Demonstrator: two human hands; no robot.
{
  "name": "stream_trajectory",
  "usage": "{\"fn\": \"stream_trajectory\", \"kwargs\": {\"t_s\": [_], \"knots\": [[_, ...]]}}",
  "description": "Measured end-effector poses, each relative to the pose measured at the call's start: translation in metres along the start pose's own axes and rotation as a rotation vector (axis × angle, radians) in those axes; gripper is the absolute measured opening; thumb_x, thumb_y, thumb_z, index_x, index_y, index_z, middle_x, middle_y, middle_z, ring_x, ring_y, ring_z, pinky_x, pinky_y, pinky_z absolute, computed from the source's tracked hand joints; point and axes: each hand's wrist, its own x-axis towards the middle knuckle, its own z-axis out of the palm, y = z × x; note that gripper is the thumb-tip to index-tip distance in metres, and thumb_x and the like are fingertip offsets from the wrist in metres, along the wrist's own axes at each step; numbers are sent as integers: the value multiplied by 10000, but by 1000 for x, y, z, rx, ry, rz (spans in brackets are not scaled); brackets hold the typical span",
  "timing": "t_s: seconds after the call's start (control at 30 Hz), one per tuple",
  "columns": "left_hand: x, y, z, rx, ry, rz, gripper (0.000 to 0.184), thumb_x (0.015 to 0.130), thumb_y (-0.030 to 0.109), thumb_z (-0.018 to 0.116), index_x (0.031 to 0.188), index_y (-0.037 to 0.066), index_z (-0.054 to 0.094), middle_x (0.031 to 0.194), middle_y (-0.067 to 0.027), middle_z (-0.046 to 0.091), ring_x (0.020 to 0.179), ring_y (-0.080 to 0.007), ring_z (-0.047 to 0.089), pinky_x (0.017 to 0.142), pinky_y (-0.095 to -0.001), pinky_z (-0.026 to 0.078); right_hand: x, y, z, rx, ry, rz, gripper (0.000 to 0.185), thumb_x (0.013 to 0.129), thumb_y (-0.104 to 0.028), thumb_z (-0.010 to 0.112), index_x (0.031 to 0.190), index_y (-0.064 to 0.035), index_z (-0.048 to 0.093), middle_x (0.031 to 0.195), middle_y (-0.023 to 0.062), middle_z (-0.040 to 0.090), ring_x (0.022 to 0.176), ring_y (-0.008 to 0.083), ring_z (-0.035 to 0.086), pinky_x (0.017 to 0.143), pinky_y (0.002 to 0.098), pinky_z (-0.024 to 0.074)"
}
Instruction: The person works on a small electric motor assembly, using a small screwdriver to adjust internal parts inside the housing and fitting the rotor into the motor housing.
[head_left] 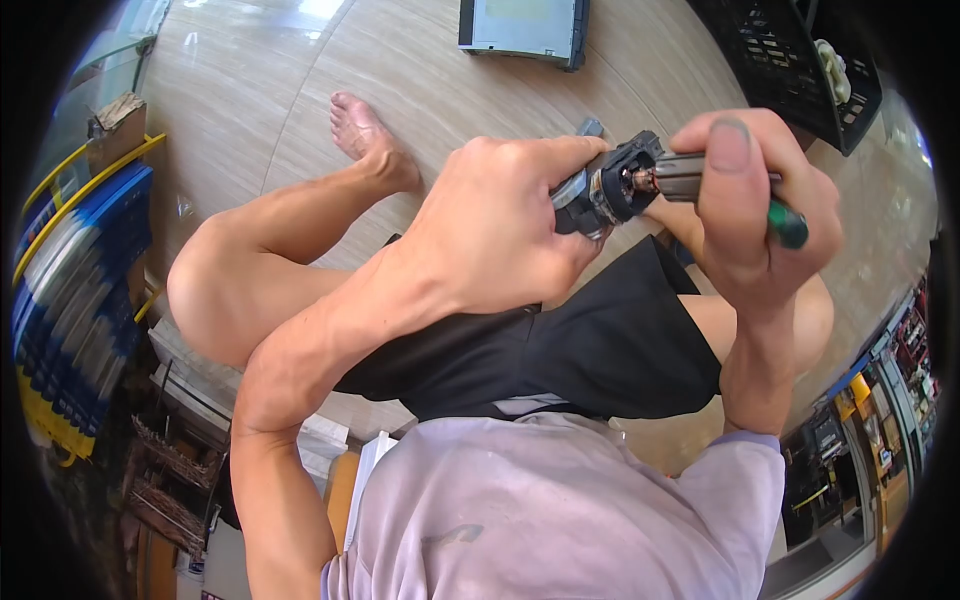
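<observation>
My left hand (495,225) is wrapped round a black plastic motor housing (628,185), its open end facing right. My right hand (770,195) grips what looks like a motor armature (680,178), a grooved grey metal cylinder. Copper shows at the armature's left end, which meets the housing's opening; how far it sits inside is hidden. A dark green rounded end piece (788,225) sticks out below my right fingers. Both hands are raised above my lap, over black shorts (590,340).
A grey metal box (525,30) lies on the tiled floor (410,60) ahead. A black crate (780,60) stands at the upper right. On the left is a yellow-edged rack of blue packets (85,290). Loaded shelves (880,430) are at the lower right.
</observation>
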Motion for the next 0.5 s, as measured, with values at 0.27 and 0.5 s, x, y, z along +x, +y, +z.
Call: {"fn": "stream_trajectory", "kwargs": {"t_s": [0.27,0.5], "knots": [[6,-3,0,-219,-101,-104,356,868,115,780,1201,7,714,901,-1,691,828,-71,554,761,-274,492,10,-13,-16,222,-172,326,606,1046,-537,484,1070,36,680,857,43,661,658,36,529,563,188,389],[1,-4,1,-282,-219,-140,298,864,115,792,1132,3,724,854,21,670,785,-47,540,705,-243,474,32,-17,-10,628,442,647,684,1073,-645,304,921,-43,592,773,67,546,606,138,486,546,266,417]]}}
